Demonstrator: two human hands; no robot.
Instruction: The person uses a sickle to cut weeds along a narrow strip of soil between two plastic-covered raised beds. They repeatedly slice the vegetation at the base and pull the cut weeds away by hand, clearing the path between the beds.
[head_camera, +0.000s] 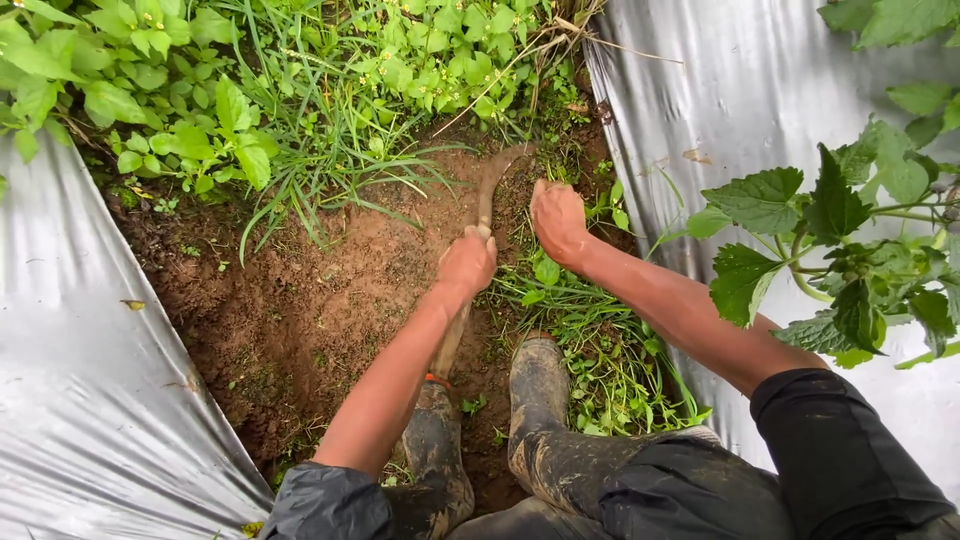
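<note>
My left hand (466, 262) is closed around the wooden handle of a hand hoe (484, 200), whose curved muddy blade (500, 165) points into the soil near the weeds. My right hand (557, 220) is closed on a clump of weeds (575, 175) at the furrow's right side, close beside the blade. Pulled green weeds (600, 350) lie under my right forearm. My muddy boots (537, 385) stand in the bare brown soil (300, 300) of the furrow.
Silver plastic mulch sheets cover the beds at left (70, 380) and right (760, 100). Dense grass and leafy weeds (300, 80) fill the furrow ahead. A broad-leaved crop plant (850, 240) overhangs the right sheet.
</note>
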